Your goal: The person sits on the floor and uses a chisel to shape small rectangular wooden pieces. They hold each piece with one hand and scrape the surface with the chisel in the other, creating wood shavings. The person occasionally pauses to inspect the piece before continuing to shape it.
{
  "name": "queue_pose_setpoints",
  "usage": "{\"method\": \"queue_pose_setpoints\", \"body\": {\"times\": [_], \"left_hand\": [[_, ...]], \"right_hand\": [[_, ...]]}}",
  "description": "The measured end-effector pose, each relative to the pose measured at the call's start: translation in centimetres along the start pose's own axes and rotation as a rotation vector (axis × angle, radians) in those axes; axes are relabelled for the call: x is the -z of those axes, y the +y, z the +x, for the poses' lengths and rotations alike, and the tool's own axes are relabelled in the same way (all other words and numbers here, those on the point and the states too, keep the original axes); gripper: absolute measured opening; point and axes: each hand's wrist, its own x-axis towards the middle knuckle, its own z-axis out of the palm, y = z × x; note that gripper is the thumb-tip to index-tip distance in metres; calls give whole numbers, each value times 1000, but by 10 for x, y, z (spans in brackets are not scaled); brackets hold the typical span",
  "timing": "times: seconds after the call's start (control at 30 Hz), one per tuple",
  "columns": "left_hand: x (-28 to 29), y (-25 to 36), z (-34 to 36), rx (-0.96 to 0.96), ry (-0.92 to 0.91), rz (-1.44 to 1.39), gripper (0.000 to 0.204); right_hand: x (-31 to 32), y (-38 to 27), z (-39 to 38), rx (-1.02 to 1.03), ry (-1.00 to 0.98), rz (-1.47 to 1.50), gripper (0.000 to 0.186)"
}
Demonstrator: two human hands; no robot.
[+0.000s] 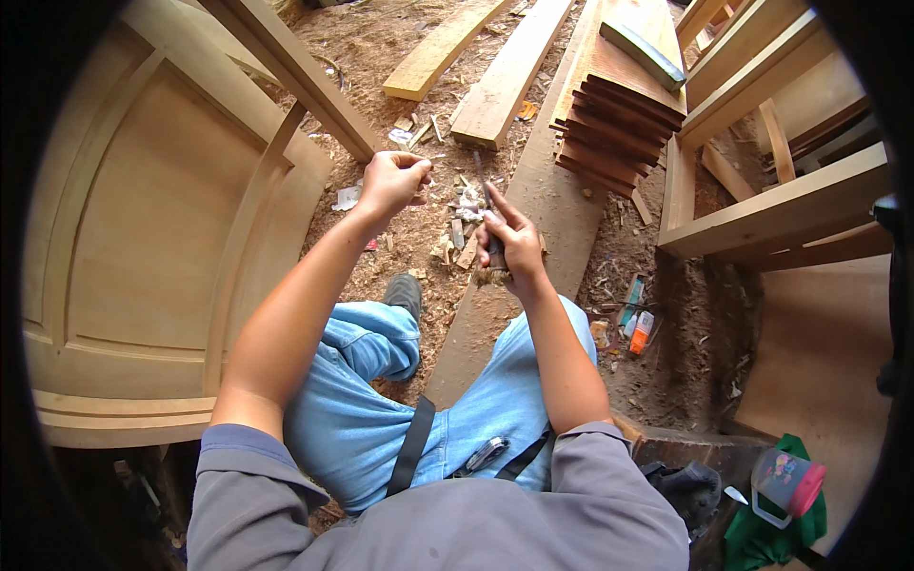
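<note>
My left hand (390, 186) is raised in front of the wooden frame post (314, 86), its fingers pinched; what it holds, if anything, is too small to make out. To its right, my right hand (514, 247) grips a slim tool (484, 174) with a dark, worn handle, frayed at the lower end, and a thin shaft pointing away from me. Beyond both hands lies a plank end (476, 132), with small offcuts (457, 233) scattered on the shavings beneath.
A panelled wooden door (143, 209) stands left. A long board (495, 333) runs under my right leg toward stacked dark-edged boards (614, 133). Timber frames (762, 205) stand right. An orange-and-white bottle (641, 331) lies on the ground; a pink-lidded jug (776, 481) sits lower right.
</note>
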Motion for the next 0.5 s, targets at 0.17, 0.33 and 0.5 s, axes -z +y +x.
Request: {"method": "queue_pose_setpoints", "body": {"times": [0.17, 0.33, 0.5], "left_hand": [[-2, -2, -2, -12, 32, 78, 23], [-4, -5, -4, -136, 135, 243, 18], [-16, 5, -12, -514, 228, 752, 16]], "right_hand": [[-25, -9, -11, -127, -184, -108, 56], [-31, 12, -13, -111, -104, -45, 52], [-68, 11, -7, -138, 134, 60, 44]]}}
